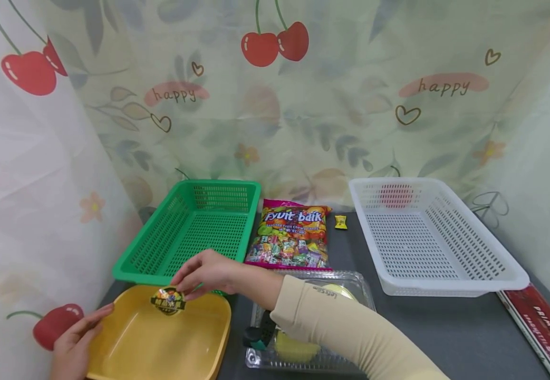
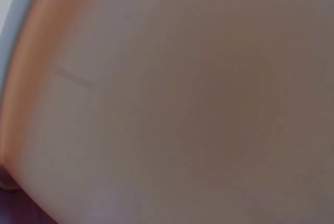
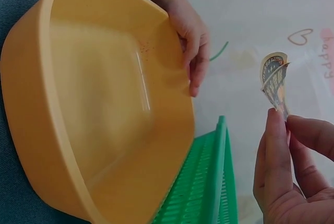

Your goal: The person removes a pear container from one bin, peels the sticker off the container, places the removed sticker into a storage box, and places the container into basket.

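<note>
My right hand (image 1: 208, 272) pinches a black-and-gold sticker (image 1: 168, 300) with a colourful picture over the far side of a yellow basin (image 1: 161, 343). In the right wrist view, the sticker (image 3: 274, 80) is bent and stands up from the thumb and fingertips, apart from the basin (image 3: 104, 104). My left hand (image 1: 76, 343) grips the basin's left rim; its fingers (image 3: 194, 62) lie over the outside of the wall in the right wrist view. Blurred basin wall (image 2: 182, 104) fills most of the left wrist view.
Behind the basin stands a green basket (image 1: 251, 221). A candy bag (image 1: 290, 235) and a small yellow wrapped candy (image 1: 340, 222) lie mid-table. Under my right forearm is a clear plastic box (image 1: 367, 295) beside a black object (image 1: 254, 338). A white basket (image 1: 450, 285) and red box (image 1: 542, 330) are right.
</note>
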`<state>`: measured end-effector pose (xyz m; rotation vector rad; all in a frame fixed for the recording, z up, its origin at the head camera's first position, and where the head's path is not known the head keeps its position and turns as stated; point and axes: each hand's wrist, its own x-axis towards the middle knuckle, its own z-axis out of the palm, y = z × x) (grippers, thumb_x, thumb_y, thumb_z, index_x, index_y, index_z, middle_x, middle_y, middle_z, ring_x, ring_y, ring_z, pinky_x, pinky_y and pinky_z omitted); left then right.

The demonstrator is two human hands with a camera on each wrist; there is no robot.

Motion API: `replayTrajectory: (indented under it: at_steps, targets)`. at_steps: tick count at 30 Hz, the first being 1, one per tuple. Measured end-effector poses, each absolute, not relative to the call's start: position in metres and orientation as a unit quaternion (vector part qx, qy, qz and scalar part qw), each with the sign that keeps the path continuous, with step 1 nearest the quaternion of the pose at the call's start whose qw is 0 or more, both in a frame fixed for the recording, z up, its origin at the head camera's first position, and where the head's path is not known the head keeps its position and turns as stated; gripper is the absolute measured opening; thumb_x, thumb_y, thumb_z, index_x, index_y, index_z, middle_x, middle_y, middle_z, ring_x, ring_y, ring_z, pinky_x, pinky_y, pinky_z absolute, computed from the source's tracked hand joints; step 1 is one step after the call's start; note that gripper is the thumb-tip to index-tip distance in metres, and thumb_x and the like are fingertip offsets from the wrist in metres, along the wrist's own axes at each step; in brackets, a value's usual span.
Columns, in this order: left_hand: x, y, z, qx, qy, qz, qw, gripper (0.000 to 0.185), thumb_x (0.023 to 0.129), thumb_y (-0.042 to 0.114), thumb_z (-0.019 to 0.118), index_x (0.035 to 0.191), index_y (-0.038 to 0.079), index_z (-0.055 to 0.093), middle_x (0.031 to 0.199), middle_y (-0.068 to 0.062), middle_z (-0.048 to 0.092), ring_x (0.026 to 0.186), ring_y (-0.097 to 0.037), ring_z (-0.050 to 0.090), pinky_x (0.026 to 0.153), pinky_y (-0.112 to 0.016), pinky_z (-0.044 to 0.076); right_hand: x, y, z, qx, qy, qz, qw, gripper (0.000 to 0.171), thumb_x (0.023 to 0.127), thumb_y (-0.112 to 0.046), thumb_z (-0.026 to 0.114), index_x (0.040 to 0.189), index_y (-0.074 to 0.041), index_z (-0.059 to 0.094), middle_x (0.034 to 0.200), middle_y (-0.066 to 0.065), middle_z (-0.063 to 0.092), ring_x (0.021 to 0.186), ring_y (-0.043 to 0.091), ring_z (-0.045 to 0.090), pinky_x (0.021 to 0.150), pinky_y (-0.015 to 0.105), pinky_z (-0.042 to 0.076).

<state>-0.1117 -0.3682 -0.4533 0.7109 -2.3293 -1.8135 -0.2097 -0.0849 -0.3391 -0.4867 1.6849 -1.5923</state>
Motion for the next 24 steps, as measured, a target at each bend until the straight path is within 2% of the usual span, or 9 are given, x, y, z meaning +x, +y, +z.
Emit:
replayTrajectory:
  at_steps: [5, 14, 21, 24]
  targets:
    - [-0.111, -0.367, -0.451, 0.246, -0.763, -0.596, 0.045, 0.035, 0.1, 0.021, 0.04, 0.133, 0.015, 0.051, 0.093, 0.036, 0.058, 0.084, 0.022, 0.05, 0.069, -0.003, 0.046, -0.21, -0.088, -0.341, -0.186, 0.66, -0.623, 0.377, 0.016, 0.085, 0.006, 0.059, 0.099, 0.008, 0.066, 0.078, 0.005, 0.065, 0.064, 0.013, 0.06, 0.071, 0.033, 0.058]
    - [-0.109, -0.366, -0.451, 0.206, -0.776, -0.592, 0.068, 0.036, 0.1, 0.016, 0.039, 0.132, 0.006, 0.05, 0.094, 0.036, 0.059, 0.086, 0.025, 0.048, 0.071, -0.001, 0.044, -0.209, -0.091, -0.341, -0.184, 0.662, -0.622, 0.376, 0.016, 0.085, 0.006, 0.059, 0.098, 0.008, 0.067, 0.079, 0.006, 0.066, 0.065, 0.013, 0.06, 0.067, 0.031, 0.058]
    - [-0.109, -0.367, -0.452, 0.205, -0.772, -0.598, 0.067, 0.036, 0.1, 0.017, 0.039, 0.132, 0.008, 0.051, 0.095, 0.036, 0.059, 0.087, 0.024, 0.049, 0.071, -0.002, 0.044, -0.207, -0.095, -0.344, -0.182, 0.657, -0.626, 0.379, 0.016, 0.085, 0.007, 0.059, 0.099, 0.009, 0.066, 0.078, 0.007, 0.066, 0.064, 0.013, 0.06, 0.08, 0.04, 0.055]
    - [-0.11, -0.368, -0.454, 0.205, -0.781, -0.587, 0.064, 0.036, 0.1, 0.018, 0.038, 0.133, 0.007, 0.05, 0.097, 0.037, 0.057, 0.087, 0.025, 0.048, 0.071, -0.002, 0.044, -0.207, -0.097, -0.345, -0.182, 0.655, -0.626, 0.382, 0.016, 0.085, 0.006, 0.06, 0.099, 0.009, 0.066, 0.081, 0.008, 0.067, 0.064, 0.013, 0.06, 0.081, 0.041, 0.054]
